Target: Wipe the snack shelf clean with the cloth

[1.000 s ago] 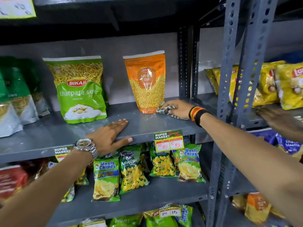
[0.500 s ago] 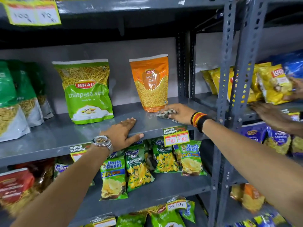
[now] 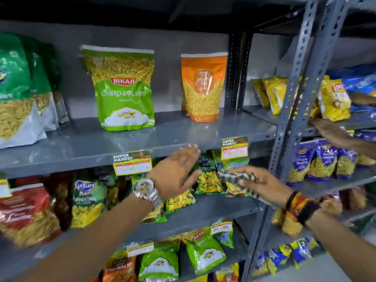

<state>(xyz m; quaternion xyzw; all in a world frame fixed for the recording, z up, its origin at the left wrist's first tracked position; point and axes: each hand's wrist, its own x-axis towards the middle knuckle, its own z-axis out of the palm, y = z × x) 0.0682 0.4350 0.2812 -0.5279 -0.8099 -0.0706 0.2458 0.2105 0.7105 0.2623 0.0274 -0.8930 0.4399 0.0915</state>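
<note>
Fingers (image 3: 247,181) of my right hand (image 3: 262,183) pinch the striped cloth (image 3: 232,177) below the grey shelf (image 3: 183,137); my left hand (image 3: 175,173) hovers flat, fingers spread, touching nothing.

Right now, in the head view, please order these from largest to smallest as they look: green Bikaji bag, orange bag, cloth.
1. green Bikaji bag
2. orange bag
3. cloth, though it is bunched in the right hand and nearer the camera.
</note>
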